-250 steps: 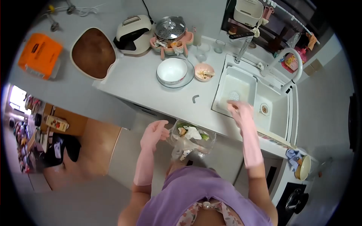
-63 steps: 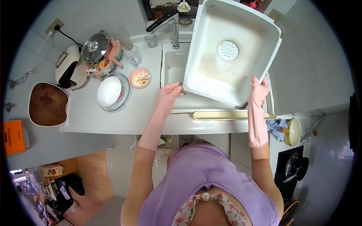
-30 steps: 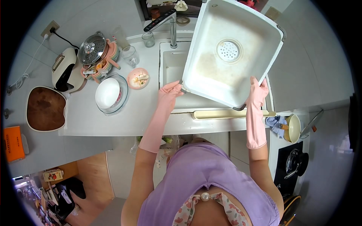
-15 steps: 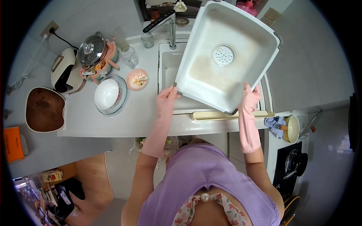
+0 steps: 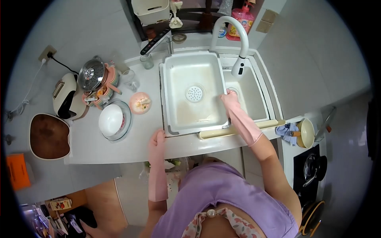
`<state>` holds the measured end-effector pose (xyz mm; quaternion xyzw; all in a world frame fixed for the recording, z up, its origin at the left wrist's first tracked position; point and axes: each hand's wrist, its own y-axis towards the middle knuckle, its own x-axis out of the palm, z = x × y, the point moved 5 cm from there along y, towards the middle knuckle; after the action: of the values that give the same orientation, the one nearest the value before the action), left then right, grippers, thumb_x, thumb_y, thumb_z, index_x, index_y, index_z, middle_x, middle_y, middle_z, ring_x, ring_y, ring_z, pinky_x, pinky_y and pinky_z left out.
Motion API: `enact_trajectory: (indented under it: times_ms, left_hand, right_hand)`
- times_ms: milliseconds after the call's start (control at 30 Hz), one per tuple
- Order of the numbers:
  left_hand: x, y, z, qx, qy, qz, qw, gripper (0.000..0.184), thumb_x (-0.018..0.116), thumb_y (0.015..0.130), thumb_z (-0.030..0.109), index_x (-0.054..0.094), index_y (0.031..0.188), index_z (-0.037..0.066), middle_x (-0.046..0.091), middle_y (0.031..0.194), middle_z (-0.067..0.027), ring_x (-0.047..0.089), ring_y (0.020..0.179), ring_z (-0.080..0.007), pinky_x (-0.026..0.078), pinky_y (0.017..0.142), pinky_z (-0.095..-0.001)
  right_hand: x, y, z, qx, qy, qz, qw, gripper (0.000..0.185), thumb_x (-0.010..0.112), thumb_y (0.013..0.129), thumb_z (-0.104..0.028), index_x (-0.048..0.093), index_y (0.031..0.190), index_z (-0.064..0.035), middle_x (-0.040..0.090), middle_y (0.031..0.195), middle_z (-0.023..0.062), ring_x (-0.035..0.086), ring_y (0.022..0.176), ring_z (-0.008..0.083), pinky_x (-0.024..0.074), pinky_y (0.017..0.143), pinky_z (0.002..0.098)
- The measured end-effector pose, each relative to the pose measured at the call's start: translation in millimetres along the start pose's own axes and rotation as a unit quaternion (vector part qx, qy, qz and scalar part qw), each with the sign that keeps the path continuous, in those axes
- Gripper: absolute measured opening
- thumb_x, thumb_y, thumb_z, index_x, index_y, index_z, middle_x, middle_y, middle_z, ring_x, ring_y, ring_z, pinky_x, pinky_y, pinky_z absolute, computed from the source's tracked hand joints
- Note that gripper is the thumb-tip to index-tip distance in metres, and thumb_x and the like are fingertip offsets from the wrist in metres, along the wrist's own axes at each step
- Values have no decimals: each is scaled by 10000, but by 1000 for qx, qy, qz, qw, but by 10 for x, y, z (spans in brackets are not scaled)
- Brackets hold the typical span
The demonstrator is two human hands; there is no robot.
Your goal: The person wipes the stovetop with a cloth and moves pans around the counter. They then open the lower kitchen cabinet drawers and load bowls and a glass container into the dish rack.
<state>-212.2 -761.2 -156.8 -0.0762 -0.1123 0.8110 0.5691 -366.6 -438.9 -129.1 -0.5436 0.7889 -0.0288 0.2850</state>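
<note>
A white rectangular basin (image 5: 198, 113) with grey corners and a round perforated drain sits level over the left sink bowl. My right hand (image 5: 231, 104), in a pink rubber glove, is closed on the basin's right rim. Beside the basin's front left corner, my left hand (image 5: 157, 139), also gloved in pink, has its fingers curled together over the counter edge; what they hold, if anything, is hidden. A cream strip (image 5: 214, 134) lies along the front of the sink. The right bowl (image 5: 254, 95) shows beneath the white curved faucet (image 5: 240, 39).
Left of the basin are a pink bowl of scraps (image 5: 139, 103), a white bowl (image 5: 111, 120) on glass dishes and two glasses. A black-handled tap (image 5: 156, 41) stands behind. A yellow pot (image 5: 306, 133) and blue cloth (image 5: 286, 133) are at the right.
The basin has come down from its raised, tilted position onto the left sink bowl. My left hand has moved down and away from its corner; my right hand has moved left with its rim.
</note>
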Motion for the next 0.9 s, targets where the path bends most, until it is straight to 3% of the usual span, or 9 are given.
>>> enact_trajectory:
  times_ms: [200, 300, 367, 533, 767, 900]
  left_hand:
    - [-327, -296, 9, 7, -82, 68, 994, 324, 461, 984, 232, 633, 1048, -36, 655, 936, -50, 583, 835, -81, 460, 789, -225]
    - [-427, -435, -233, -8, -93, 101, 991, 317, 476, 984, 236, 647, 979, -30, 654, 883, -34, 578, 785, -69, 466, 761, -221]
    - [-427, -546, -315, -16, -128, 111, 985, 301, 492, 980, 233, 654, 972, -20, 658, 880, -32, 586, 783, -72, 471, 750, -221]
    - [-422, -779, -445, -46, -121, 177, 976, 268, 525, 968, 223, 660, 986, -7, 669, 893, -36, 611, 803, -87, 484, 732, -224]
    - [-319, -943, -494, -40, -153, 213, 964, 269, 547, 959, 236, 654, 996, -8, 675, 888, -53, 636, 808, -116, 506, 746, -239]
    - [-264, -1012, -552, -50, -168, 242, 954, 255, 538, 959, 194, 658, 994, -29, 677, 880, -61, 625, 779, -102, 499, 728, -222]
  right_hand:
    - [332, 1146, 677, 15, -216, -80, 973, 259, 605, 727, -138, 683, 965, -72, 681, 793, 117, 677, 729, 237, 514, 666, 333]
    - [417, 1189, 784, 44, -197, -99, 974, 274, 603, 736, -150, 673, 989, -70, 682, 806, 135, 678, 734, 259, 516, 673, 345]
    - [572, 1430, 1049, 12, -159, -117, 980, 264, 600, 750, -126, 659, 994, -45, 671, 811, 142, 663, 730, 247, 505, 659, 342]
    - [846, 1437, 1358, 24, 5, -129, 991, 235, 579, 751, -12, 642, 973, -54, 640, 810, 81, 607, 696, 218, 476, 632, 368]
    - [827, 1112, 1078, 27, -35, -109, 993, 218, 593, 779, -50, 646, 990, -65, 652, 856, 78, 613, 752, 204, 488, 659, 369]
    - [858, 1337, 1368, 40, -71, -131, 988, 230, 594, 771, -63, 654, 992, -75, 658, 858, 84, 617, 759, 214, 492, 670, 370]
